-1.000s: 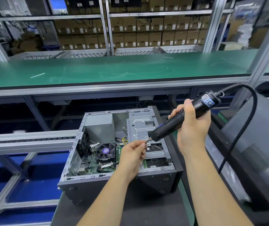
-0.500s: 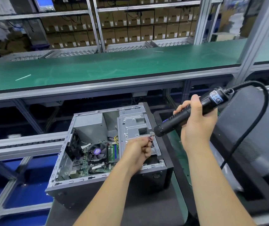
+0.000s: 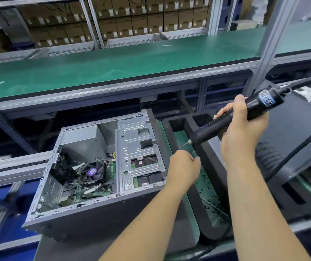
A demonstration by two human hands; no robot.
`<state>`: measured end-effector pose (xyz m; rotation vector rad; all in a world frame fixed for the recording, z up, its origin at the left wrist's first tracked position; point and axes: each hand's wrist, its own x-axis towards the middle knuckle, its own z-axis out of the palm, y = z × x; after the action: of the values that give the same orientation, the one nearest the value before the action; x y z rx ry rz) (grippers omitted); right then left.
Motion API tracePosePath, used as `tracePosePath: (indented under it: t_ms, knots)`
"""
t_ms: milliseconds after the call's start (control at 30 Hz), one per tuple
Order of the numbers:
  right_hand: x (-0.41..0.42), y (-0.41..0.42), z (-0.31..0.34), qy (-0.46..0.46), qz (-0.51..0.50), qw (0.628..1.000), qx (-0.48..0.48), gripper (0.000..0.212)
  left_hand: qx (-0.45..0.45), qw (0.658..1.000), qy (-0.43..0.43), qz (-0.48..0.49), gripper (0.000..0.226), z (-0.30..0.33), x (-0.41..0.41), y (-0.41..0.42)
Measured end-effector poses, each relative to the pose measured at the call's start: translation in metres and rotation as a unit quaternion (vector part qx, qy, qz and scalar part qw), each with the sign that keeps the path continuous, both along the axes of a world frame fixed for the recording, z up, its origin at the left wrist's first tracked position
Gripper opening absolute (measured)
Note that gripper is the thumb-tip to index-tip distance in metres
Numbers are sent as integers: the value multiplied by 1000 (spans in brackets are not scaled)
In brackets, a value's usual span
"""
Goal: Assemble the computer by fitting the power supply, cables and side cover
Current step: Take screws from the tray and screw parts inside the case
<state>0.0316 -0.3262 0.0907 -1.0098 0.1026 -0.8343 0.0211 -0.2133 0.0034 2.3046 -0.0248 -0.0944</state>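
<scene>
While the right hand (image 3: 243,129) wraps its fingers round the black electric screwdriver (image 3: 235,117), the tool slants down to the left, its bit tip out beyond the knuckles and hanging over the green floor of a black tray (image 3: 210,162). A thick black cable (image 3: 301,151) leaves the tool's upper end and loops down to the right of that hand. Below and left of the bit, the left hand (image 3: 184,167) sits with its fingers curled in, fingertips pointing toward the tray; whether it pinches anything between them cannot be told. Small dark screws lie scattered in the tray just beneath and right of this hand. Just left of the left hand stands the open computer case (image 3: 86,185), its side uncovered, with a fan (image 3: 92,171) and a metal drive bracket (image 3: 137,153) showing inside.
</scene>
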Motion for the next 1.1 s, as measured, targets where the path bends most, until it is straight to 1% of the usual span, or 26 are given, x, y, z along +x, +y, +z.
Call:
tracePosePath:
  t_ms: [67, 100, 133, 200, 233, 300, 333, 367, 400, 433, 500, 567, 633, 700, 733, 767, 833, 867, 900, 967, 1100]
  knots:
    - [-1, -7, -3, 6, -5, 1000, -4, 36, 3, 998, 64, 9, 50, -6, 6, -23]
    - [-2, -11, -5, 7, -7, 1000, -5, 33, -34, 992, 117, 29, 45, -7, 11, -30]
    - [-3, -15, -6, 9, -10, 1000, -7, 32, -113, 976, 175, 61, 39, -6, 15, -34]
    - [-4, -22, -6, 15, -18, 1000, -10, 32, -292, 908, 275, 118, 27, 2, 21, -33]
    - [-5, -24, -6, 16, -20, 1000, -10, 33, -351, 878, 300, 125, 26, 8, 23, -28]
    - [-6, -23, -3, 7, -17, 1000, 2, 34, -440, 833, 312, 123, 28, 20, 25, -11]
    - [-6, -20, 0, -2, -10, 1000, 8, 34, -479, 815, 307, 114, 31, 27, 24, 1]
    - [-5, -15, 3, -10, -1, 1000, 14, 32, -506, 804, 294, 106, 35, 31, 23, 13]
    - [-4, -8, 8, -18, 9, 1000, 19, 32, -522, 800, 279, 97, 38, 36, 21, 26]
    - [-3, 0, 12, -25, 20, 999, 23, 31, -526, 804, 260, 96, 37, 38, 20, 39]
    - [0, 18, 21, -41, 49, 997, 33, 31, -515, 826, 205, 105, 27, 39, 17, 69]
    - [4, 39, 29, -49, 77, 995, 37, 28, -511, 838, 154, 116, 17, 36, 13, 99]
    - [6, 63, 32, -51, 106, 992, 41, 24, -511, 841, 128, 125, 10, 33, 8, 126]
    - [5, 87, 33, -49, 134, 989, 43, 26, -501, 846, 120, 139, 10, 28, 3, 144]
    - [5, 97, 31, -46, 145, 988, 40, 28, -511, 839, 120, 146, 11, 26, 2, 152]
    - [5, 106, 30, -42, 152, 987, 33, 29, -533, 823, 125, 154, 12, 23, 1, 157]
    - [4, 119, 27, -34, 154, 987, 22, 29, -589, 777, 141, 169, 10, 20, 0, 167]
    - [4, 124, 26, -32, 154, 987, 19, 29, -608, 761, 146, 174, 10, 18, -1, 171]
    - [5, 126, 25, -31, 154, 987, 19, 30, -617, 753, 146, 175, 11, 17, -1, 174]
    - [5, 129, 24, -30, 155, 987, 20, 29, -614, 759, 139, 168, 16, 13, -2, 178]
    - [4, 128, 24, -30, 152, 988, 18, 24, -576, 795, 116, 149, 17, 12, -4, 178]
